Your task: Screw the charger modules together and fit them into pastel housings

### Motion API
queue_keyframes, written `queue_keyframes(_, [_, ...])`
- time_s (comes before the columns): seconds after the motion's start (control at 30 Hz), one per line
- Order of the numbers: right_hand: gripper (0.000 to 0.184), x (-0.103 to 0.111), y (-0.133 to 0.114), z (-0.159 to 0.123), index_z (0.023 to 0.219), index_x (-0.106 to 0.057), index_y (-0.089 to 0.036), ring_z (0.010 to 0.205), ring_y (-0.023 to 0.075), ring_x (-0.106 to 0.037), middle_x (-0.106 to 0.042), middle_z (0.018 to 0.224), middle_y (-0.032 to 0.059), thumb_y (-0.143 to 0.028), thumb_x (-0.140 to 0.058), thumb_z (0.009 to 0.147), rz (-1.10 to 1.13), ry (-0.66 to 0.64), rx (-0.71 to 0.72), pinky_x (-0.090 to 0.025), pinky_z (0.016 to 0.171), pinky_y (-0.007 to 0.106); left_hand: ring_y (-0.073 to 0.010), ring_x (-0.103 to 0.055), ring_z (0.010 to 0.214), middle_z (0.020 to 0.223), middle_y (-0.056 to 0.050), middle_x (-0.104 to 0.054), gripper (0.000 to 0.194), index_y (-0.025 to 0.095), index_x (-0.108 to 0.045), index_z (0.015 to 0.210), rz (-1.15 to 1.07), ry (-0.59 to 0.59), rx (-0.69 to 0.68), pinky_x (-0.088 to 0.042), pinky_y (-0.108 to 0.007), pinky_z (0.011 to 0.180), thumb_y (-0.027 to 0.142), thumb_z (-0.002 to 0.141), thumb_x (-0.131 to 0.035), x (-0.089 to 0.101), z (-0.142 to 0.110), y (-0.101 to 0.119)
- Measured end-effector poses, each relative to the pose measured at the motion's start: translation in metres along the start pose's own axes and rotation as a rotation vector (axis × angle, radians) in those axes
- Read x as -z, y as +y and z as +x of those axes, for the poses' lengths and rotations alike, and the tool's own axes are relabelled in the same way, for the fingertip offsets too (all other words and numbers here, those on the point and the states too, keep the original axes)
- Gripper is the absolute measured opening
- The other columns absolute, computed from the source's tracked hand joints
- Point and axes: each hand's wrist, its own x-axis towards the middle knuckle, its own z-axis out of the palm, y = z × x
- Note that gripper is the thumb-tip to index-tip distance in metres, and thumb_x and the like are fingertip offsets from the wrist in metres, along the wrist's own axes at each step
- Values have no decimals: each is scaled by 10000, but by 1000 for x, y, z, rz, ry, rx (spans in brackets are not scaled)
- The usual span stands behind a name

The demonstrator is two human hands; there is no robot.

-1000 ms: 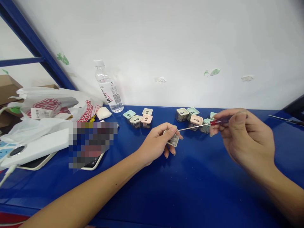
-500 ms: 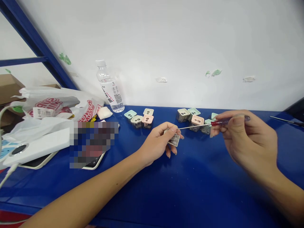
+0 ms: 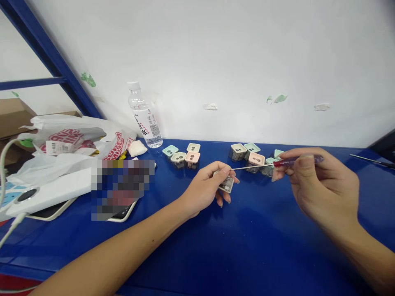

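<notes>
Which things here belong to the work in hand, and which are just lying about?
Work in hand:
screwdriver, in the right hand
small part, in the left hand
small boxes with pastel tops, probably

Apparently just lying about:
bottle
plastic bag
cardboard box

The left hand [image 3: 205, 185] is at the tip end of the screwdriver [image 3: 280, 163], pinching, thumb on top and other fingertips below. The left forearm [image 3: 123, 246] slopes up toward that tip. The right hand [image 3: 327, 189] encloses the screwdriver's handle, thumb bent against its near side, fingertips emerging beneath. The right forearm [image 3: 372, 255] lies nearer the wearer than the handle.
</notes>
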Motion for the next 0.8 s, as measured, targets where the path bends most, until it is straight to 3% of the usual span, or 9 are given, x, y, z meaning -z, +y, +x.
queue_keyframes(0.37, [262, 3, 2, 0, 881, -760, -228, 588, 163, -670, -693, 649, 7, -464, -662, 936, -2, 12, 19, -524, 582, 315, -70, -607, 492, 906, -41, -678, 223, 166, -585, 868, -12, -1, 43, -454, -152, 379, 328, 983, -485, 0, 0, 1])
queue_keyframes(0.57, [223, 5, -1, -6, 893, -755, -234, 548, 159, -635, -685, 664, 12, -415, -642, 957, -53, -28, 147, -492, 530, 315, -101, -598, 478, 811, -44, -649, 230, 156, -605, 853, -14, -9, 136, -472, -181, 338, 271, 963, -438, 0, 1, 0])
queue_keyframes(0.7, [161, 6, -3, -11, 959, -747, -264, 542, 166, -629, -691, 691, 12, -331, -603, 981, -134, -105, 260, -470, 486, 313, -117, -593, 480, 654, -7, -584, 203, 161, -609, 841, 15, -10, 136, -488, -182, 350, 299, 942, -500, -2, 0, 2])
queue_keyframes(0.8, [137, 8, -2, -12, 1008, -724, -274, 567, 170, -635, -693, 721, 12, -269, -590, 979, -163, -167, 329, -476, 504, 321, -118, -596, 488, 648, -3, -574, 212, 161, -614, 847, 23, -19, 130, -499, -185, 361, 320, 940, -511, -3, -1, 4])
